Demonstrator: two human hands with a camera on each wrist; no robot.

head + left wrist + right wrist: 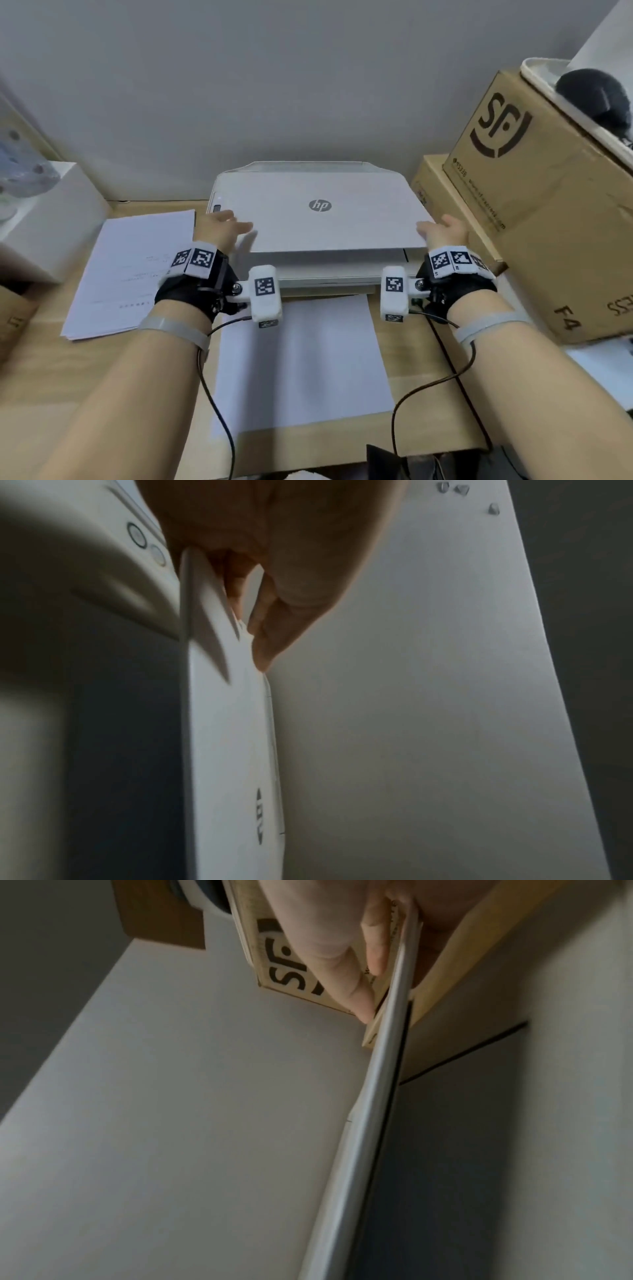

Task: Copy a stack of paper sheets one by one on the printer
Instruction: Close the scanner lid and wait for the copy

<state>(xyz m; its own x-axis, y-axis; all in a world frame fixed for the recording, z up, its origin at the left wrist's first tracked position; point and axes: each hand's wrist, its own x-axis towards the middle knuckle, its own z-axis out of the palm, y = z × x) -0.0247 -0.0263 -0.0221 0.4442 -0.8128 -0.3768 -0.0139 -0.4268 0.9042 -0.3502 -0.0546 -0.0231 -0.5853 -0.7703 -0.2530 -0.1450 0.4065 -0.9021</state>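
A white HP printer (308, 274) stands at the back of the desk. Its flat lid (318, 212) is lifted a little at the front. My left hand (227, 224) grips the lid's front left corner, thumb on top, seen close in the left wrist view as the left hand (274, 574) on the lid (232, 750). My right hand (442, 229) grips the front right corner; in the right wrist view the right hand (329, 934) pinches the lid edge (373, 1096). A stack of printed sheets (137, 274) lies left of the printer. A blank white sheet (301, 359) lies in front of it.
Cardboard boxes (534, 192) are stacked close to the printer's right side, with a tray and a dark object on top. A white box (44, 219) sits at the far left. Black cables (212, 394) run from both wrists toward the desk's near edge.
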